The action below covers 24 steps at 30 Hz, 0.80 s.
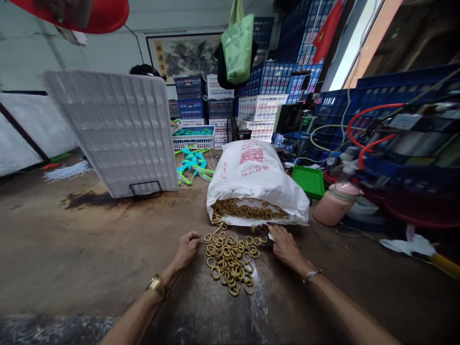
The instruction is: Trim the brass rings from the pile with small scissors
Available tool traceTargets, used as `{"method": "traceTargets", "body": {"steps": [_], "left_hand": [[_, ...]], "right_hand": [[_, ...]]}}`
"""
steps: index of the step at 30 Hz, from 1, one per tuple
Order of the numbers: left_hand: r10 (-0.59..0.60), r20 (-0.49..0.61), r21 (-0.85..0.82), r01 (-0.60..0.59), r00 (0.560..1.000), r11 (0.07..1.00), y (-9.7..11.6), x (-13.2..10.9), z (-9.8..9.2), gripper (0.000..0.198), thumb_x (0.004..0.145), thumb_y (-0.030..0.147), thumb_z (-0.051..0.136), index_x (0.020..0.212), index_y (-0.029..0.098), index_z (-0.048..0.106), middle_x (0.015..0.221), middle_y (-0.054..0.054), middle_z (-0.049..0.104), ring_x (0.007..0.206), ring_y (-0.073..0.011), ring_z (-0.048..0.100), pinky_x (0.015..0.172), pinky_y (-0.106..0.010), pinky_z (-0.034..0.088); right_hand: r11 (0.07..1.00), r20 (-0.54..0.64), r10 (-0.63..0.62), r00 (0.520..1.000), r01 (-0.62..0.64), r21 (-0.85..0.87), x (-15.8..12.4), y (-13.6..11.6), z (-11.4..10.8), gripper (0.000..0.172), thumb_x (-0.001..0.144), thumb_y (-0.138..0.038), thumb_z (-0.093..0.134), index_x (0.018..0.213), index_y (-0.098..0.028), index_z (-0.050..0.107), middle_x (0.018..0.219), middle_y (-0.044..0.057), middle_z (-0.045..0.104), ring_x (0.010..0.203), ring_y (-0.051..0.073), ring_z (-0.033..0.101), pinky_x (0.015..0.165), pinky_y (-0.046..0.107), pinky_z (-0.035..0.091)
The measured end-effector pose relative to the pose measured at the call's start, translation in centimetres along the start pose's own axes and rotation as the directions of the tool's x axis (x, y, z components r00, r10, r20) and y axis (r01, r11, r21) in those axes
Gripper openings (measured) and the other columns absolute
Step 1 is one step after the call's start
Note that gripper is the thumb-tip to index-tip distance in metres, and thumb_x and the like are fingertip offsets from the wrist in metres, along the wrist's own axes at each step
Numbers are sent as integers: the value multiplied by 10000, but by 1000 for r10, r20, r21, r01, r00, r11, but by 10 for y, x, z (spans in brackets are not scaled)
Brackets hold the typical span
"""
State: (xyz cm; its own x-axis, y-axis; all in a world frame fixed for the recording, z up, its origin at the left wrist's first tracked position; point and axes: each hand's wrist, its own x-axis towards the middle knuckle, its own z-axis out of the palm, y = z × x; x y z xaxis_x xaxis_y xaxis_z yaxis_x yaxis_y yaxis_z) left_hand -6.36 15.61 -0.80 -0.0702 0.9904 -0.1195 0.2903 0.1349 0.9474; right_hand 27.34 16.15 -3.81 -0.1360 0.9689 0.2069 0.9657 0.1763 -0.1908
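A loose pile of brass-coloured rings [232,258] lies on the table between my hands. Behind it a white woven sack [251,167] rests on its side, its mouth toward me, with many more rings inside. My left hand [189,247], a gold watch on the wrist, is just left of the pile with fingers curled closed; whether anything is in them is hidden. On the other side, my right hand [285,244] reaches to the sack's lower lip with fingers stretched out, beside a few rings. A small white bit shows at its thumb side; I cannot tell what it is.
A grey ribbed plastic panel [115,134] stands at left in a black wire stand [145,189]. Turquoise and green plastic toy parts [194,165] lie behind the sack. At right are a green tray [308,182], a pink jar [336,203] and hoses. Stacked crates [266,108] fill the back.
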Motion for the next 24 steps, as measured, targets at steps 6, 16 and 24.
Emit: {"method": "traceTargets", "body": {"steps": [6,16,24], "left_hand": [[104,116,301,-135,988,944,12,56,19,225,597,50,426,671,135,620,712,-41,622,734,-168,521,713,-263,384],[72,146,301,-114,987,947,22,99,42,127,591,80,504,637,123,614,602,-18,603,673,-175,544,609,-239,383],[82,172,27,-88,982,996,37,103,66,146,596,176,591,722,110,624,575,-17,599,556,-136,515,528,-229,389]], "right_hand": [[997,155,6,988,-19,79,40,-3,1,283,767,-108,451,1024,-162,554,1035,95,563,949,209,516,814,338,403],[967,292,-169,942,101,234,28,-15,2,403,734,-74,430,1093,-212,552,1101,64,575,1016,189,507,878,315,392],[871,228,-398,888,289,396,5,-48,-10,597,658,-49,351,1225,-207,449,1271,77,452,1198,181,355,998,398,279]]}}
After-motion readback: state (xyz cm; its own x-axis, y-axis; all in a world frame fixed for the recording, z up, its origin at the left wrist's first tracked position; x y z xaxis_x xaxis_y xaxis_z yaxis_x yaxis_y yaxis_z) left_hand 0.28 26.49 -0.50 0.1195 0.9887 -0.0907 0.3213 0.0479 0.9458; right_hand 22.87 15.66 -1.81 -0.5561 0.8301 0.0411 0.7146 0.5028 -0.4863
